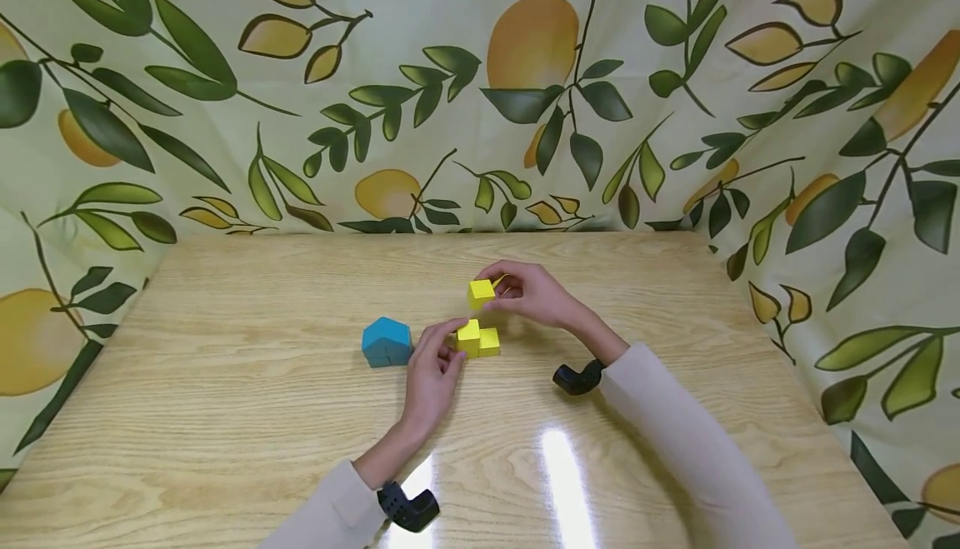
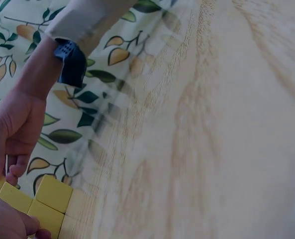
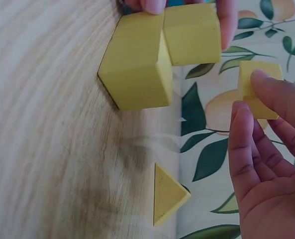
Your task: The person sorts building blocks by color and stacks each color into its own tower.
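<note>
Between its thumb and fingers, my right hand [image 1: 536,295] pinches a yellow cube [image 1: 481,294], held a little behind and above a small group of yellow cubes. That group has a lower cube [image 1: 489,341] at the right and an upper cube [image 1: 468,334] stacked at the left. My left hand [image 1: 430,378] grips the stacked upper cube from the left, finger behind and thumb in front. On the tabletop behind, a yellow triangular block [image 3: 168,196] shows in the right wrist view; in the head view the right hand mostly hides it.
A blue house-shaped group of blocks [image 1: 386,342] stands just left of my left hand. The wooden table [image 1: 247,416] ends at a leaf-and-fruit patterned cloth [image 1: 420,141] at the back and sides. Black bands with cameras [image 1: 408,509] sit on both wrists.
</note>
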Demonstrator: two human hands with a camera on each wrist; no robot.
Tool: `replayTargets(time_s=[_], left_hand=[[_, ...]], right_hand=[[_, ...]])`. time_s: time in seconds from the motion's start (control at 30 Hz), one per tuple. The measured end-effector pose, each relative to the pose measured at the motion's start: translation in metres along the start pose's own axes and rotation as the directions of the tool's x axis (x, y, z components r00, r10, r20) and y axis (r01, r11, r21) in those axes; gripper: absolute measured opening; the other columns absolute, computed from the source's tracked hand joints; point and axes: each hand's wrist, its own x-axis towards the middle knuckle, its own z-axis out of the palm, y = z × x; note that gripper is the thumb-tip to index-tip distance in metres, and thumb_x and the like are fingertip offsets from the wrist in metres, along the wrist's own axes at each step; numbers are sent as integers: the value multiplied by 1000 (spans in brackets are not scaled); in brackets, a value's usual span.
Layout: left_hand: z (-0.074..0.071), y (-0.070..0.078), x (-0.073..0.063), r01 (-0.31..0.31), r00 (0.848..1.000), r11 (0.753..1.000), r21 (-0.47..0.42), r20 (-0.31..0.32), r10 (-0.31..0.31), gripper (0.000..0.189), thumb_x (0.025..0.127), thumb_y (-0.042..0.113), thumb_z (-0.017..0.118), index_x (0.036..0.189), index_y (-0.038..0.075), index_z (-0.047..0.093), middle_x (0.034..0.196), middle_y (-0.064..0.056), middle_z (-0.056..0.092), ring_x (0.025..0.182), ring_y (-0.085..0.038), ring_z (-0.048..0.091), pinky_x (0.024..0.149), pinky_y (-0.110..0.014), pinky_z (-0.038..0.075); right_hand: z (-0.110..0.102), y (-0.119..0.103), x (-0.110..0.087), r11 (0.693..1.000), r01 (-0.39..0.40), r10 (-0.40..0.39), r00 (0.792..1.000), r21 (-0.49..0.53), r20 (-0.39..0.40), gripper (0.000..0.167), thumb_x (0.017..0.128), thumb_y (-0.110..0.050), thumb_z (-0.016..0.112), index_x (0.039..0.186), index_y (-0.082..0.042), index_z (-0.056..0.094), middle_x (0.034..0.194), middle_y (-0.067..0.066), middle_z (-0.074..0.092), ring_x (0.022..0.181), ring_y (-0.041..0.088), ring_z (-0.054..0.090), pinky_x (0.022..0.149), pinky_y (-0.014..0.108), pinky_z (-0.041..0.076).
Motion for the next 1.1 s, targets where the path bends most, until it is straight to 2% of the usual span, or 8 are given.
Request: replayTargets(time_s=[0.27,0.53,0.83,1.1], left_hand=[[0,-1,0,5,1000,1000,-2,1,-5,53,82,-15,64,123,18,62,112,-3,56,70,-15,55,57,-23,47],[0,-1,0,10,1000,1000,0,6,-10,52,83,-14,65,124,18,62,113,-2,56,70,-15,53,57,-23,47],[0,-1,0,3,1000,1000,1,-3,-3,52,82,-15,65,123,18,62,110,-2,57,69,-14,54,57,-23,47],[1,-1,-1,17,1000,1000,5,0,-17,53,83,-15,65,124,18,62,113,-1,56,70,-14,54,57,-22,46]], right_hand=[[1,1,-22,1000,-21,21,999,16,-34,35,80,-15,79,112,-11,65,99,0,63,84,18,59,73,30,52],[7,5,-38,999,-33,33,998,10,-49,38,80,-16,79,115,-11,65,98,1,63,85,18,58,73,30,51],[18,12,-42,999,-8,9,1000,33,-28,36,80,-17,79,113,-12,65,95,0,63,82,18,58,71,31,52],[24,19,-42,1000,3,-3,1000,-1,-23,34,80,-19,79,110,-16,66,91,-3,62,79,16,58,69,30,51]])
